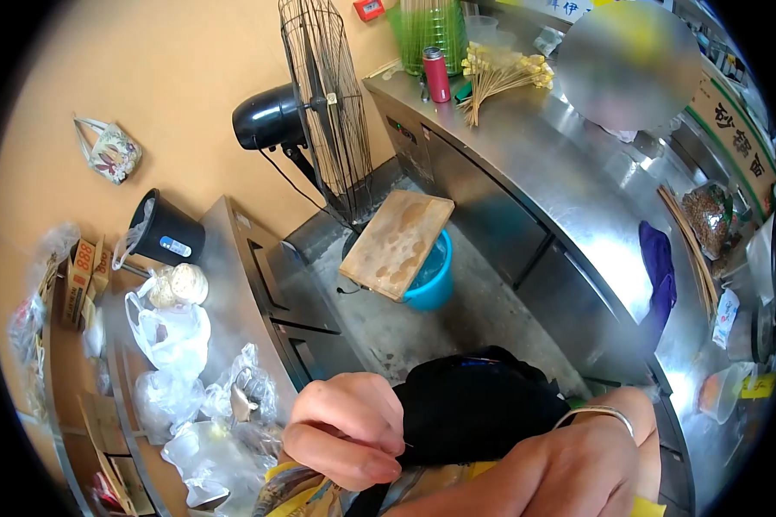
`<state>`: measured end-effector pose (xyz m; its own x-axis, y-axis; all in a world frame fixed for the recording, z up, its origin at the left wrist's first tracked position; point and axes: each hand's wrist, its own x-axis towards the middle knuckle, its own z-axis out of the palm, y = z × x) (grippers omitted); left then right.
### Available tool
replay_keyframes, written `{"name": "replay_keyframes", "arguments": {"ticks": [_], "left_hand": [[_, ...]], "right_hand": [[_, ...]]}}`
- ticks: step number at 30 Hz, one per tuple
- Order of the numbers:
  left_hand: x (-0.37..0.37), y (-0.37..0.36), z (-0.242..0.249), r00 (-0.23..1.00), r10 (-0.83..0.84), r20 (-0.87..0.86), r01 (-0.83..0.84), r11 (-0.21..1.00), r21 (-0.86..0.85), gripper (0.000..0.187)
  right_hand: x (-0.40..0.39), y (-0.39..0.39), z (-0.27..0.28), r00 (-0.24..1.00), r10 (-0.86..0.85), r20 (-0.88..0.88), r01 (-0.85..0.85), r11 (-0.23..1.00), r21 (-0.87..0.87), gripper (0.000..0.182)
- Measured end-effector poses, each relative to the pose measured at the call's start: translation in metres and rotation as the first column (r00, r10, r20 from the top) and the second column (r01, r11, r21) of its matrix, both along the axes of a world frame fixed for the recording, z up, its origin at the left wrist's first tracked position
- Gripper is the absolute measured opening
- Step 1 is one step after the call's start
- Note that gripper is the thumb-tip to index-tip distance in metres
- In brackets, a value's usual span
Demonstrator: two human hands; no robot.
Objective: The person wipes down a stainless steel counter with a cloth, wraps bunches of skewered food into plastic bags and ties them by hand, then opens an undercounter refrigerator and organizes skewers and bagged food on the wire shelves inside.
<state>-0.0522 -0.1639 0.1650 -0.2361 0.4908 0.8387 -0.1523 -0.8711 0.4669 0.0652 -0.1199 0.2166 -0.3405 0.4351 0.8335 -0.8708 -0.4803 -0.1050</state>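
Observation:
My left hand [345, 428] is closed in a fist in the lower middle, its thumb pressed against the curled fingers. A very fine thread-like tip shows by its right edge, too small to name. My right hand [539, 470] is low at the right, below a silver bangle [612, 414]; its fingers are hidden, so whether it holds anything does not show. Between and beyond the hands is a black cloth-like item [478, 401]. Yellow patterned clothing [310, 495] shows beneath my left hand.
A wooden board [398, 241] rests across a blue bucket [435, 280] on the floor. Behind stands a black fan [272, 116]. The steel counter [526, 159] at right bears skewers [496, 86], a red bottle [436, 76] and a purple cloth [657, 271]. Plastic bags [172, 336] lie at left.

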Motion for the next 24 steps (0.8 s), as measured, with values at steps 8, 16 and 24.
{"name": "replay_keyframes", "arguments": {"ticks": [8, 16, 24], "left_hand": [[0.015, 0.005, 0.000, 0.999, -0.036, 0.004, 0.036, 0.999, -0.036, 0.014], [0.031, 0.016, 0.000, 0.997, 0.055, -0.048, -0.058, 0.996, -0.063, 0.022], [0.034, 0.018, -0.003, 0.993, 0.117, 0.022, -0.112, 0.983, -0.147, 0.018]], "right_hand": [[0.018, 0.016, 0.010, 0.974, -0.204, 0.098, 0.207, 0.978, -0.014, 0.023], [0.045, 0.004, 0.013, 0.971, -0.240, -0.004, 0.225, 0.916, -0.333, 0.023], [0.100, 0.048, 0.012, 0.932, 0.362, -0.035, -0.363, 0.929, -0.064, 0.027]]}}
